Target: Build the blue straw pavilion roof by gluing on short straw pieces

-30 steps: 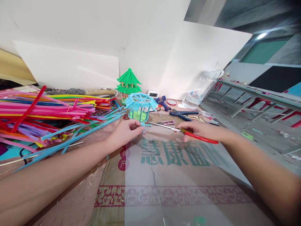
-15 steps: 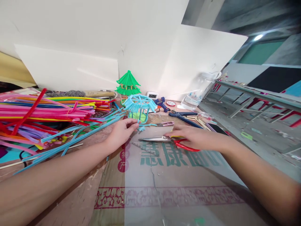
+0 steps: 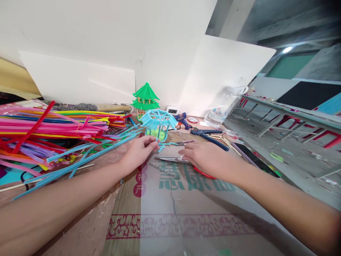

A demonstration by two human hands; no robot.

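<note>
My left hand [image 3: 140, 151] pinches the end of a short light-blue pipe cleaner piece [image 3: 167, 144] lying just in front of a light-blue pipe-cleaner pavilion [image 3: 158, 122]. My right hand [image 3: 206, 159] rests palm down over red-handled scissors [image 3: 173, 160], its fingers curled on the handles; the steel blades point left on the cardboard sheet [image 3: 186, 206]. A green pavilion model [image 3: 145, 96] stands behind the blue one.
A big heap of coloured pipe cleaners [image 3: 48, 128] fills the left. Behind the hands lie a blue glue gun [image 3: 183, 119], blue pliers [image 3: 207, 135], a small digital clock [image 3: 172, 110] and a clear jar [image 3: 226, 103]. White boards stand at the back. The table edge runs along the right.
My right hand has carried the scissors leftward and down onto the cardboard, now lying flat over them. My left hand stays pinched on the blue piece by the pavilion.
</note>
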